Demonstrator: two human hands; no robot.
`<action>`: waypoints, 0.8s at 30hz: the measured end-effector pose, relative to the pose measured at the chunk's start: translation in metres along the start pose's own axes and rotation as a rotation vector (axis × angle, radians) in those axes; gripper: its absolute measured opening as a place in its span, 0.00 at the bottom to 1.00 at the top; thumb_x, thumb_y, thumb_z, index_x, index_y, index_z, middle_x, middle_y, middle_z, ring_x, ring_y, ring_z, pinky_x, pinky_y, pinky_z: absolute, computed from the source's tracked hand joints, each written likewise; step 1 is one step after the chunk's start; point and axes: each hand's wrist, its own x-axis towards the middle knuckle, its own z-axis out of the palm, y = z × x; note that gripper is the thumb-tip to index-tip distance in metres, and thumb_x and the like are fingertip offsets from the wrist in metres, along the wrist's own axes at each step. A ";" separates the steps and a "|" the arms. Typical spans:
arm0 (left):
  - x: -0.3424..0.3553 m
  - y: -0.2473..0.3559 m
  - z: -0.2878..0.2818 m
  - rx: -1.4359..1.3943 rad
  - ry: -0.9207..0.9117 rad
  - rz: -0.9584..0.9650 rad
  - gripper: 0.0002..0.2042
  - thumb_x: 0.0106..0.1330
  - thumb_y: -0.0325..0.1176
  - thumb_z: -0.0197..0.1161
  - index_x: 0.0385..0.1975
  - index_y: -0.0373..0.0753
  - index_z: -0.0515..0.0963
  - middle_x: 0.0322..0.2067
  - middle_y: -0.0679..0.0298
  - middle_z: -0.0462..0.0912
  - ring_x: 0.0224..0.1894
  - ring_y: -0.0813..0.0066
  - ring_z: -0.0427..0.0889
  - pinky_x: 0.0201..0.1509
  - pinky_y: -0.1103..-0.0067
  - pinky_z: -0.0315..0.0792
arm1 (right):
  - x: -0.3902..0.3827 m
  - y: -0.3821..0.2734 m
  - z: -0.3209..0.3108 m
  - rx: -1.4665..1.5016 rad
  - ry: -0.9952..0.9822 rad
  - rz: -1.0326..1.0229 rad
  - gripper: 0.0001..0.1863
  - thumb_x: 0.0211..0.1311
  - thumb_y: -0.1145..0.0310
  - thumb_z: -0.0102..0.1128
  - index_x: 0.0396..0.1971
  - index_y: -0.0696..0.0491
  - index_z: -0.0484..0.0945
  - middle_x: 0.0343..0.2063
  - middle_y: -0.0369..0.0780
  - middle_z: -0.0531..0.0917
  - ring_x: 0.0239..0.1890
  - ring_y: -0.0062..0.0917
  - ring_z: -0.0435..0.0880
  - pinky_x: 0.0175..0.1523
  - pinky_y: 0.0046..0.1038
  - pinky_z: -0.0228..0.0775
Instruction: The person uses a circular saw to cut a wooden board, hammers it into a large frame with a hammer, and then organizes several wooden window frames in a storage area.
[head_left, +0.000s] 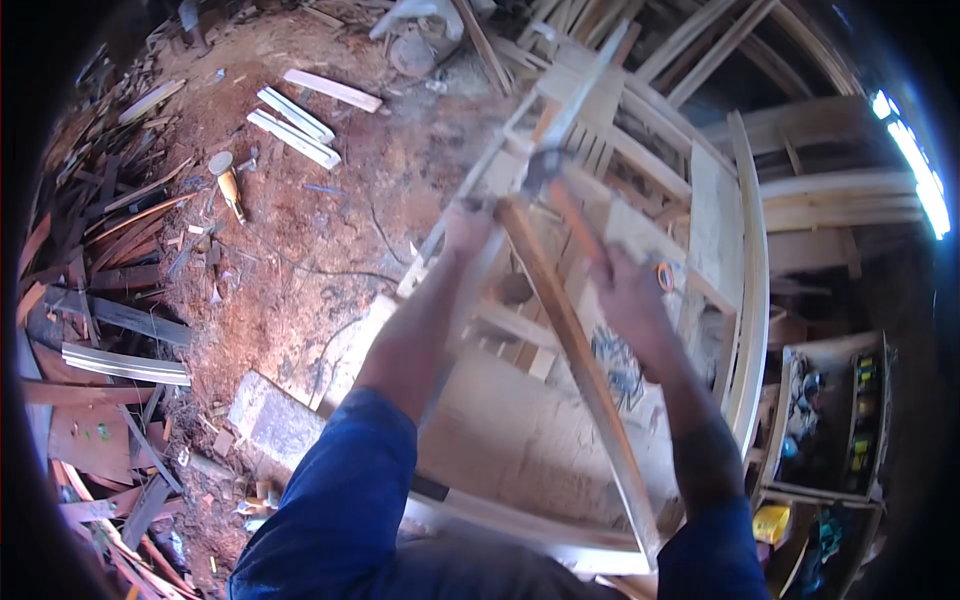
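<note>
My left hand (468,228) is closed on a long, narrow pale board (458,305) at the middle of the view, beside the upper end of a long brown timber (570,345) that slants down toward me. Any small item between these fingers is too blurred to make out. My right hand (625,290) grips the orange-brown handle (580,215) of a hammer, whose dark head (548,170) is motion-blurred just above and right of my left hand. A small orange-handled item (664,277) lies right of my right hand, near a scattered dark pile (615,370) on the pale workbench.
Stacked pale wooden frames (715,230) fill the right. Scrap wood (100,400) heaps along the left, with white offcuts (295,138), a yellow-handled tool (229,190) and a cable (325,272) on the dirt floor. A compartmented box (778,470) stands at the lower right.
</note>
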 end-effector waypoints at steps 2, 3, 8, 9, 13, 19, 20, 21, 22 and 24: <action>0.004 0.002 -0.012 0.073 -0.020 -0.058 0.17 0.68 0.44 0.65 0.30 0.34 0.87 0.16 0.67 0.77 0.20 0.81 0.73 0.25 0.74 0.67 | 0.004 -0.066 -0.059 0.190 0.084 0.145 0.17 0.74 0.57 0.54 0.42 0.59 0.73 0.22 0.53 0.81 0.25 0.46 0.84 0.35 0.43 0.77; 0.003 0.003 -0.013 0.135 -0.055 -0.111 0.17 0.68 0.44 0.65 0.29 0.34 0.87 0.16 0.67 0.77 0.20 0.82 0.73 0.24 0.74 0.66 | 0.007 -0.079 -0.080 0.286 0.200 0.123 0.17 0.74 0.57 0.54 0.41 0.59 0.72 0.20 0.51 0.79 0.23 0.42 0.83 0.33 0.40 0.75; 0.005 -0.004 -0.009 0.081 -0.097 -0.132 0.18 0.70 0.44 0.63 0.31 0.32 0.86 0.16 0.69 0.77 0.19 0.83 0.71 0.22 0.75 0.63 | 0.032 -0.055 -0.022 0.494 0.537 -0.093 0.14 0.78 0.57 0.50 0.42 0.54 0.71 0.15 0.37 0.75 0.14 0.23 0.74 0.21 0.27 0.66; 0.006 -0.001 0.002 0.059 -0.127 -0.154 0.18 0.71 0.44 0.61 0.33 0.32 0.86 0.18 0.68 0.78 0.19 0.83 0.71 0.22 0.75 0.63 | 0.021 -0.008 0.015 0.236 0.367 -0.137 0.15 0.77 0.58 0.50 0.45 0.56 0.72 0.17 0.42 0.76 0.18 0.33 0.77 0.25 0.33 0.69; 0.016 -0.001 -0.042 -0.155 -0.245 -0.277 0.19 0.74 0.45 0.56 0.43 0.32 0.84 0.29 0.61 0.84 0.27 0.78 0.79 0.27 0.75 0.70 | -0.013 0.036 0.012 0.007 0.008 0.123 0.17 0.75 0.57 0.49 0.49 0.57 0.72 0.29 0.58 0.81 0.35 0.58 0.83 0.40 0.53 0.71; -0.125 0.048 -0.125 0.646 -0.491 0.051 0.36 0.64 0.52 0.67 0.64 0.31 0.69 0.47 0.42 0.83 0.49 0.50 0.85 0.55 0.64 0.78 | -0.016 -0.086 -0.128 0.519 0.438 0.047 0.13 0.78 0.58 0.49 0.39 0.53 0.72 0.17 0.29 0.69 0.18 0.11 0.68 0.23 0.22 0.62; -0.141 0.056 -0.130 0.813 -0.550 0.045 0.41 0.61 0.52 0.69 0.67 0.30 0.64 0.51 0.39 0.81 0.51 0.44 0.84 0.57 0.62 0.78 | 0.001 -0.093 -0.130 0.663 0.578 -0.075 0.14 0.78 0.59 0.49 0.40 0.56 0.70 0.18 0.30 0.71 0.17 0.13 0.68 0.22 0.22 0.61; -0.148 0.061 -0.126 0.791 -0.470 0.011 0.41 0.62 0.51 0.68 0.68 0.30 0.63 0.52 0.38 0.80 0.51 0.42 0.83 0.56 0.60 0.78 | 0.012 -0.096 -0.121 0.658 0.587 -0.072 0.14 0.78 0.59 0.49 0.40 0.56 0.70 0.18 0.30 0.71 0.17 0.13 0.68 0.22 0.22 0.61; -0.147 0.060 -0.124 0.784 -0.485 0.022 0.41 0.62 0.51 0.68 0.68 0.30 0.63 0.52 0.38 0.80 0.51 0.42 0.83 0.56 0.60 0.78 | 0.019 -0.093 -0.098 0.737 0.604 -0.227 0.13 0.79 0.58 0.50 0.40 0.54 0.69 0.20 0.32 0.72 0.17 0.14 0.70 0.23 0.21 0.64; -0.146 0.048 -0.125 0.721 -0.509 -0.006 0.38 0.61 0.48 0.68 0.67 0.32 0.65 0.51 0.39 0.81 0.50 0.43 0.84 0.56 0.60 0.78 | 0.014 -0.053 -0.027 0.600 0.394 -0.115 0.14 0.77 0.58 0.50 0.44 0.54 0.69 0.27 0.42 0.77 0.27 0.28 0.77 0.33 0.29 0.70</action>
